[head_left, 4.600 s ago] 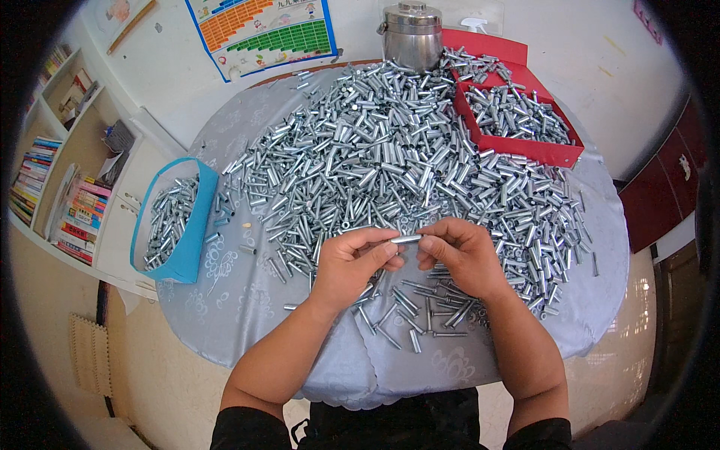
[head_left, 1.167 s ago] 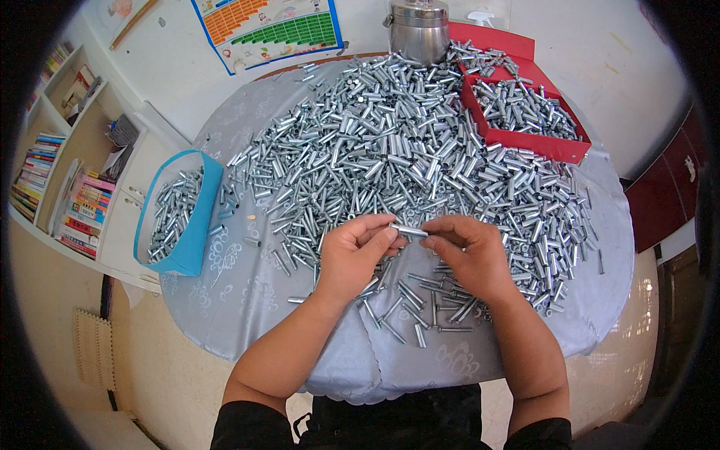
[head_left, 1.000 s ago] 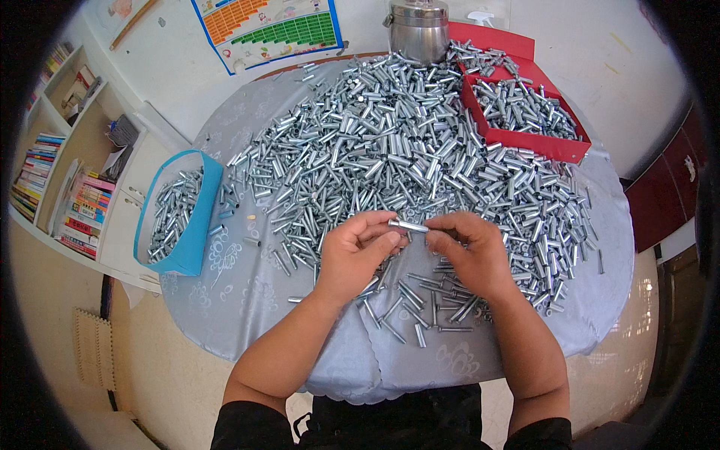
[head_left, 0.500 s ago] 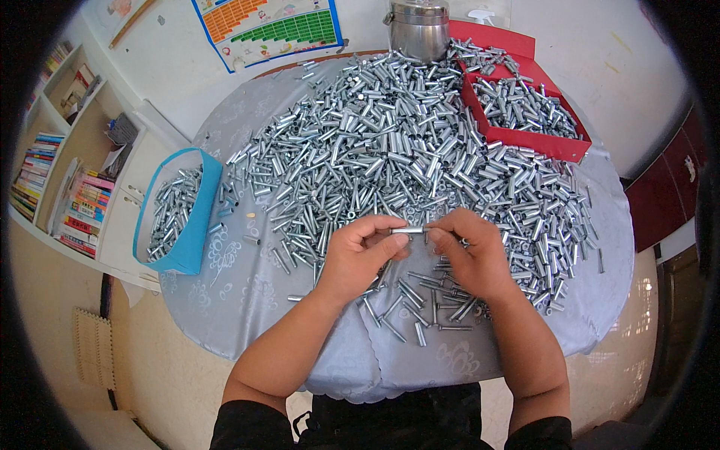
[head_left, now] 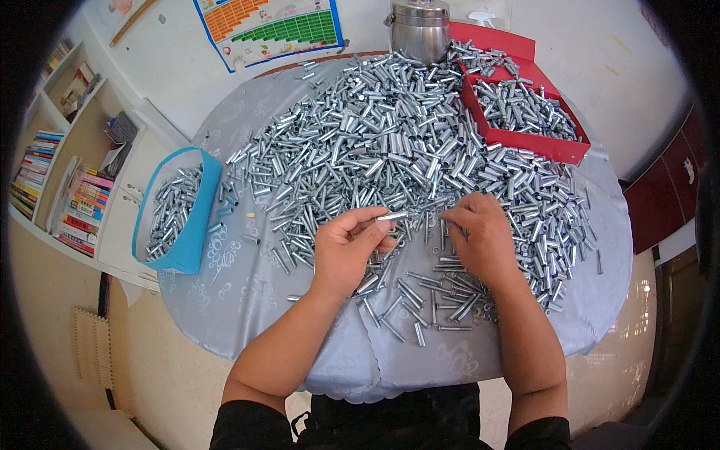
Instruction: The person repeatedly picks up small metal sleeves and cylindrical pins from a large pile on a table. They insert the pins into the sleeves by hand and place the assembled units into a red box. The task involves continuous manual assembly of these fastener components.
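Observation:
My left hand [head_left: 343, 251] pinches a shiny metal sleeve [head_left: 392, 216] between thumb and fingertips, held nearly level over the near side of the heap. A thin rod seems to stick out of the sleeve's right end. Just right of it, apart from the sleeve, my right hand [head_left: 484, 236] is bent down over the pile, thumb and forefinger close together. Whatever those fingertips pinch is too small to make out. Around both hands spreads a large heap of metal sleeves and bolts [head_left: 375, 142]. Loose bolts [head_left: 412, 300] lie between my forearms.
A blue fabric bin [head_left: 201, 225] of metal parts stands at the left of the cloth-covered table [head_left: 262, 315]. At the back right is an open red box [head_left: 525, 139], also filled. Beside it stands a steel pot [head_left: 420, 34]. Bookshelves [head_left: 75, 172] line the left wall.
My right hand has moved away from the sleeve's end, to the right and slightly farther off, and turned downward. My left hand has shifted slightly left and away, still holding the sleeve.

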Motion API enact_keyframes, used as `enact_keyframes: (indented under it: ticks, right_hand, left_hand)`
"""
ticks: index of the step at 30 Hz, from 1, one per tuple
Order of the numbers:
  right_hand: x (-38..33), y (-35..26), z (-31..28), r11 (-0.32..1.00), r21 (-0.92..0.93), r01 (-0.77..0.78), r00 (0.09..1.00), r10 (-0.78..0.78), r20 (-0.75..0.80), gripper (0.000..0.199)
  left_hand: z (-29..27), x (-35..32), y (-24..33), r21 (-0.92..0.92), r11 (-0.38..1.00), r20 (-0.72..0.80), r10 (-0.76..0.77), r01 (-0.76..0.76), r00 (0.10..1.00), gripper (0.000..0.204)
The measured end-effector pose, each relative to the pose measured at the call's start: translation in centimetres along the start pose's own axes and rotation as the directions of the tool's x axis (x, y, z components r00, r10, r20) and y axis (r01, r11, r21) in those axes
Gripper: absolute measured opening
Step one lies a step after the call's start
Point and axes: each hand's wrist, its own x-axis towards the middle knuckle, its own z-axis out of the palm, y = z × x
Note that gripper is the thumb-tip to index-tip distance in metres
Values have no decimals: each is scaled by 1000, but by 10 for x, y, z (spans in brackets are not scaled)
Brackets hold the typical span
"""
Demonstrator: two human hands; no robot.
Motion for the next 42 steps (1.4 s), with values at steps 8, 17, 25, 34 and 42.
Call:
enact_keyframes:
  ticks: [8, 17, 25, 34, 42]
  right_hand:
    - [0, -4, 3, 991, -125, 47, 993, -32, 117, 18]
    - [-3, -10, -10, 990, -89, 107, 955, -78, 285, 20]
    - [-5, -6, -4, 996, 81, 25, 986, -38, 162, 14]
    - [-8, -18, -2, 999, 31, 45, 955, -52, 292, 16]
    - [-8, -16, 2, 997, 81, 13, 946, -39, 323, 12]
  left_hand:
    - [-1, 0, -4, 3, 1000, 8, 26, -26, 1000, 21]
    - [-1, -1, -5, -6, 1000, 20, 23, -23, 1000, 20]
    - [-2, 0, -6, -7, 1000, 23, 24, -24, 999, 21]
    - [-1, -1, -6, 18, 1000, 42, 21, -22, 999, 23]
    - [-2, -1, -8, 26, 1000, 53, 6, -7, 999, 22]
